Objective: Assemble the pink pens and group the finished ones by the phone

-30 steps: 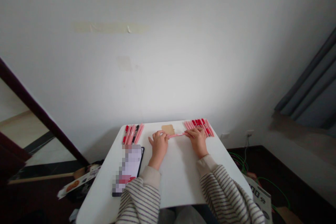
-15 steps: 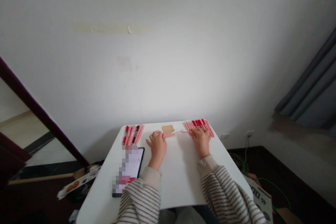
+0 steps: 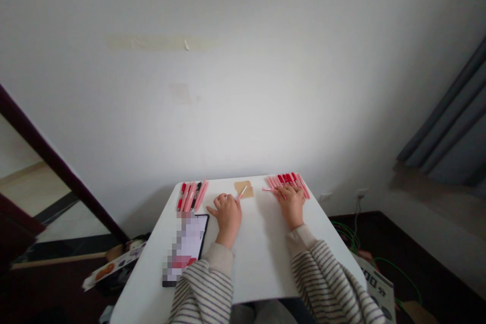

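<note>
My left hand (image 3: 229, 215) is closed on a slim pink pen (image 3: 242, 193), its pale end pointing up and to the right over a tan patch on the table. Its thumb side and some fingers stick out toward the phone. In my right hand (image 3: 291, 206) is a pink pen cap or similar pen part (image 3: 268, 190), its end poking out leftward; the fingers cover the rest. That hand lies at the lower edge of a row of pink and red pens (image 3: 285, 178). Left of my left hand, another group of pink, red and black pens (image 3: 192, 195) lies side by side.
A phone (image 3: 193, 238) with a partly blurred screen lies on the white table (image 3: 261, 263) beside my left forearm. The tan patch (image 3: 248, 185) is near the back edge, against the wall (image 3: 243, 86). Green cables (image 3: 351, 235) lie on the floor to the right.
My left hand has moved slightly down and turned, so the pen's pale end has swung upward and away from the part in my right hand. The right hand stays in place.
</note>
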{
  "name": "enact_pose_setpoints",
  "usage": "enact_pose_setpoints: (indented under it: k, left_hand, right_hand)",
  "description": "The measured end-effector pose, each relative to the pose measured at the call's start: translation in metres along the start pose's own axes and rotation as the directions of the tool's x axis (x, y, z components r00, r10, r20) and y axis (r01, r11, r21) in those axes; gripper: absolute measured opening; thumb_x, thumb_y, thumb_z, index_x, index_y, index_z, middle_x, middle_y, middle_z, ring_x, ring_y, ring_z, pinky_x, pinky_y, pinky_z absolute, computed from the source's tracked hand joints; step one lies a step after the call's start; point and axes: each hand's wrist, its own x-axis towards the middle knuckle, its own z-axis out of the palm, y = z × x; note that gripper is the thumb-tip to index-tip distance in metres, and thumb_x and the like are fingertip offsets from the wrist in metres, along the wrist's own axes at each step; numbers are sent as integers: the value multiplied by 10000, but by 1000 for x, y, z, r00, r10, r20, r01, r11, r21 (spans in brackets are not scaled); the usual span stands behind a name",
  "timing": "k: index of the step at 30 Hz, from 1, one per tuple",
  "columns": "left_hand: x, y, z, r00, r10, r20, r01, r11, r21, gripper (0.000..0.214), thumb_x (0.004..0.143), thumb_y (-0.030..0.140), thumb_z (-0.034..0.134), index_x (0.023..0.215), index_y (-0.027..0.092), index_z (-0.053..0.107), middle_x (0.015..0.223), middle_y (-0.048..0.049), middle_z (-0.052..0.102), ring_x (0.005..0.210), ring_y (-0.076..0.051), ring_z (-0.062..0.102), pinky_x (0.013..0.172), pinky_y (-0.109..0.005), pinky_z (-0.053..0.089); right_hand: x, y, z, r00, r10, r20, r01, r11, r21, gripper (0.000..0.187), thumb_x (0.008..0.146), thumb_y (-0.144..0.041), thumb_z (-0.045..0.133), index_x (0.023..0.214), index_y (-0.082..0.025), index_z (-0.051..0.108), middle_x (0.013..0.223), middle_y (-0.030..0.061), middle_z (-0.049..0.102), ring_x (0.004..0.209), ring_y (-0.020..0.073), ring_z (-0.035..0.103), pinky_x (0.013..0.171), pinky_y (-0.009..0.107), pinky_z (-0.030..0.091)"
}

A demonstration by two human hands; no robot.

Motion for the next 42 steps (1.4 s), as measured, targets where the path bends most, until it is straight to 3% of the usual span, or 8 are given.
enact_pose_setpoints:
  k: [22, 26, 29, 34, 42]
  left_hand:
    - [0, 1, -4, 999, 11, 30, -8, 992, -125, 260, 818, 351, 543, 1001, 193, 638, 1126, -116, 559, 1116, -305, 442, 993, -673, 279]
    - [1, 3, -5, 998, 50, 41, -38, 967, -252, 293, 797, 341, 607, 1079, 270, 634, 1207, -80, 553, 1164, -285, 434, 1037, -657, 257]
    - [2, 5, -5, 993, 103, 63, -77, 939, -335, 244, 771, 335, 658, 1014, 329, 678, 1245, -44, 554, 1195, -271, 427, 1067, -648, 229]
    - [3, 8, -3, 989, 119, 92, -74, 916, -394, 119, 747, 306, 695, 856, 332, 735, 1244, -22, 590, 1218, -276, 413, 1082, -671, 165]
    - [4, 10, -2, 979, 138, 150, -67, 914, -401, 95, 746, 324, 688, 820, 341, 747, 1263, -18, 601, 1233, -290, 399, 1078, -695, 108]
  right_hand:
    - [1, -11, -9, 998, 20, 57, -18, 1000, -23, 252, 894, -399, 539, 916, -281, 761, 1019, 64, 687, 1008, 270, 417, 854, 410, 263]
    - [0, -16, -14, 990, -49, 133, 50, 999, 0, 222, 899, -383, 551, 937, -303, 755, 952, 46, 706, 1006, 271, 415, 871, 413, 240]
    - [-1, -19, -17, 973, -130, 190, 131, 991, 7, 181, 886, -369, 586, 906, -315, 757, 915, 35, 711, 1013, 263, 419, 899, 417, 223]
    - [-2, -24, -18, 943, -211, 258, 218, 976, 2, 140, 867, -354, 621, 905, -340, 755, 916, 31, 705, 1027, 258, 421, 906, 413, 236]
    - [-2, -28, -20, 923, -278, 266, 286, 958, 7, 132, 838, -314, 665, 926, -367, 747, 950, 17, 690, 1041, 243, 431, 941, 418, 239]
